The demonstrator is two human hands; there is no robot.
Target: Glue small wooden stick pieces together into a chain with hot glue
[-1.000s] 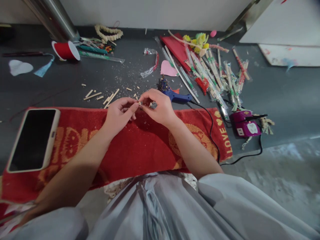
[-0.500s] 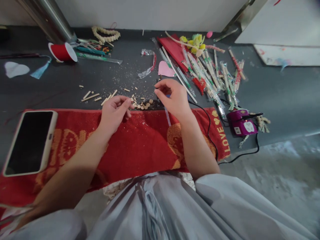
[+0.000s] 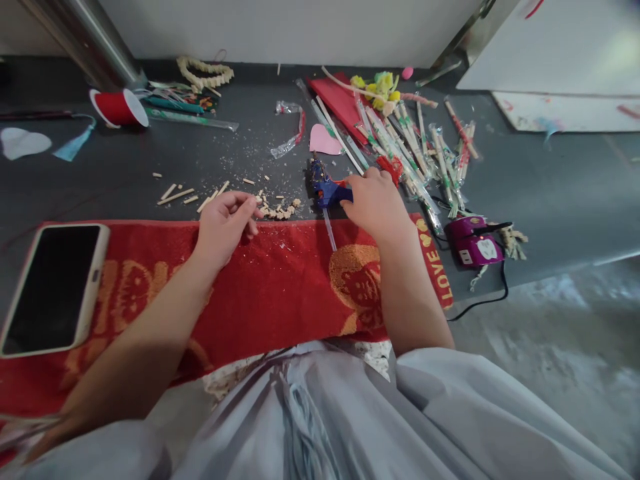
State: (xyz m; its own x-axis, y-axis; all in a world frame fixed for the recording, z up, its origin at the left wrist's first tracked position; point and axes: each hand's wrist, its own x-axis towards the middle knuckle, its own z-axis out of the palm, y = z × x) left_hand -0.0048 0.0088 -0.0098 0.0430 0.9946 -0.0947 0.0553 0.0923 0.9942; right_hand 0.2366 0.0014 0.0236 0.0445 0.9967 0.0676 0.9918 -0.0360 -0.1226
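My right hand is closed around the handle of a blue glue gun that lies on the dark table, its clear glue stick pointing back over the red towel. My left hand rests at the towel's far edge, fingers loosely curled and apart, holding nothing. Just right of its fingertips lies a small cluster of glued wooden bits. Short wooden stick pieces lie scattered beyond the left hand.
A phone lies on the towel's left end. A red cup lies on its side at back left. Wrapped chopsticks and red paper are piled at back right, beside a pink paper heart. A purple device with a black cord sits at the right.
Both hands let go of the small wooden piece, which now lies on the table. My right hand moved right and closed on the glue gun's handle. My left hand stayed by the towel's edge.
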